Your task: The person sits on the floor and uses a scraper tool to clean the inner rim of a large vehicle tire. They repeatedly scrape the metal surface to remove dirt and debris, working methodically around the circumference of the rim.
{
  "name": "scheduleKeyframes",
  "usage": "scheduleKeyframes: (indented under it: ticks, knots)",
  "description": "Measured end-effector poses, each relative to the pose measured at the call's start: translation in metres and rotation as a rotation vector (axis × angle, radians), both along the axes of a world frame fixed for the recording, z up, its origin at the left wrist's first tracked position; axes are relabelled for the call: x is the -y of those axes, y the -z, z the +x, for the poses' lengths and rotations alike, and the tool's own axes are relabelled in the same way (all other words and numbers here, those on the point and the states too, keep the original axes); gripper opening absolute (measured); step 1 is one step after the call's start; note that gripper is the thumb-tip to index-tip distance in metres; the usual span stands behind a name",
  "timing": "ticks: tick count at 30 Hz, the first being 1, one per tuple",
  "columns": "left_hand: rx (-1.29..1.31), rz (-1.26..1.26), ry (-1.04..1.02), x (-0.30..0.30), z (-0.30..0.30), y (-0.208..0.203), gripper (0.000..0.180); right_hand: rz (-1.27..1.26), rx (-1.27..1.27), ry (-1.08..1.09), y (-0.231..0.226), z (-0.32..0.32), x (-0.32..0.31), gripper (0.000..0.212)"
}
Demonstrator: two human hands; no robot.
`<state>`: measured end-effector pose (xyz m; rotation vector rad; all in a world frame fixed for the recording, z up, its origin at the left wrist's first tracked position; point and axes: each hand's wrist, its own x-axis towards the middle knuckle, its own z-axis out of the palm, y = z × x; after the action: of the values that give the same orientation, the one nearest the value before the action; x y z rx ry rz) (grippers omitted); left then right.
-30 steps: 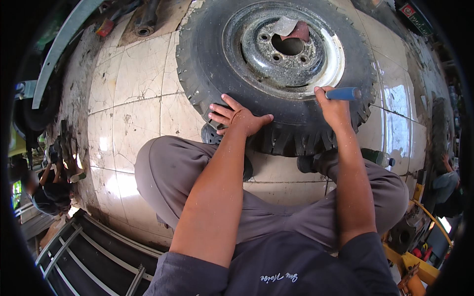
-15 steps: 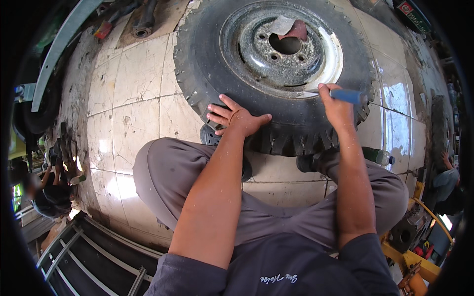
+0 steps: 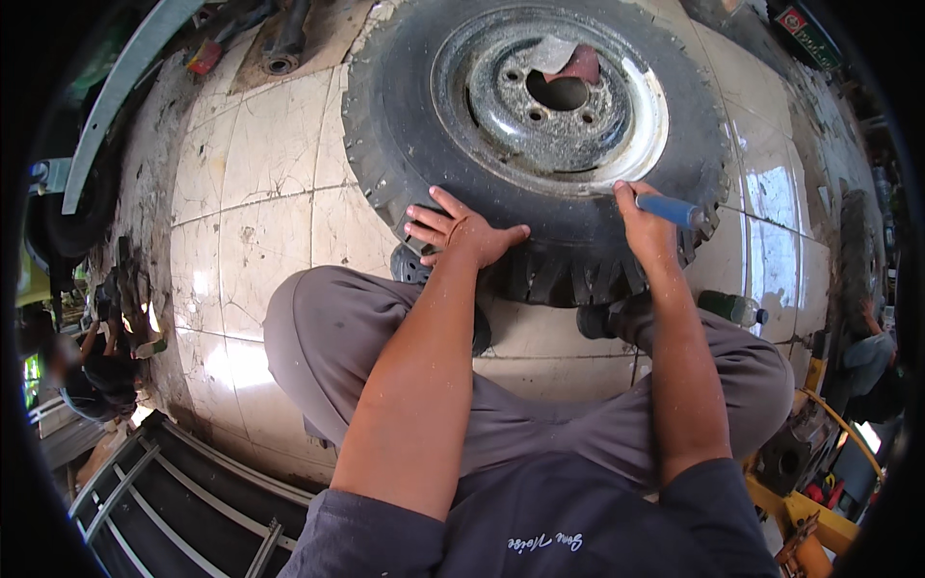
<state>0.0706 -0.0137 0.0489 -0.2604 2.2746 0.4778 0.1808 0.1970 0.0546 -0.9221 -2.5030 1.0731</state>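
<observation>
A big tyre (image 3: 390,159) with knobbly tread lies flat before me, mounted on a worn steel wheel rim (image 3: 458,125). Part of the rim, on its right side, is bare and pale, while the rest is dark and speckled. My left hand (image 3: 462,229) rests with spread fingers on the tyre's near left edge, holding nothing. In my right hand (image 3: 647,222) is a blue-handled scraper (image 3: 670,209), held at the rim's near right edge; its blade is hidden at this moment. A folded piece of sandpaper (image 3: 578,63), grey and reddish, sits over the hub hole.
Beside my right knee a plastic bottle (image 3: 737,308) lies on the tiled floor (image 3: 260,231). A metal rack (image 3: 183,482) stands at the lower left, and yellow machinery (image 3: 819,520) at the lower right. Another person (image 3: 101,380) is at the far left.
My right hand has shifted slightly left and toward me along the rim's edge, and the scraper's handle has tilted. My left hand has stayed put.
</observation>
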Motion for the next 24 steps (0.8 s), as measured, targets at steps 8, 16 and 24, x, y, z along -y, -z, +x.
scheduleKeyframes:
  ticks: [8,16,24]
  knots:
    - [-0.003,-0.008,0.003,0.003,0.002,0.001,0.154,-0.046,-0.036,0.020,-0.010,-0.005,-0.007,0.033]
    - [-0.004,-0.005,0.008,0.005,0.005,0.000,0.154,-0.128,-0.073,0.063,-0.005,-0.005,-0.008,0.033]
    - [-0.010,-0.010,0.007,0.003,0.002,0.002,0.153,0.020,-0.062,0.022,-0.001,-0.004,0.000,0.031]
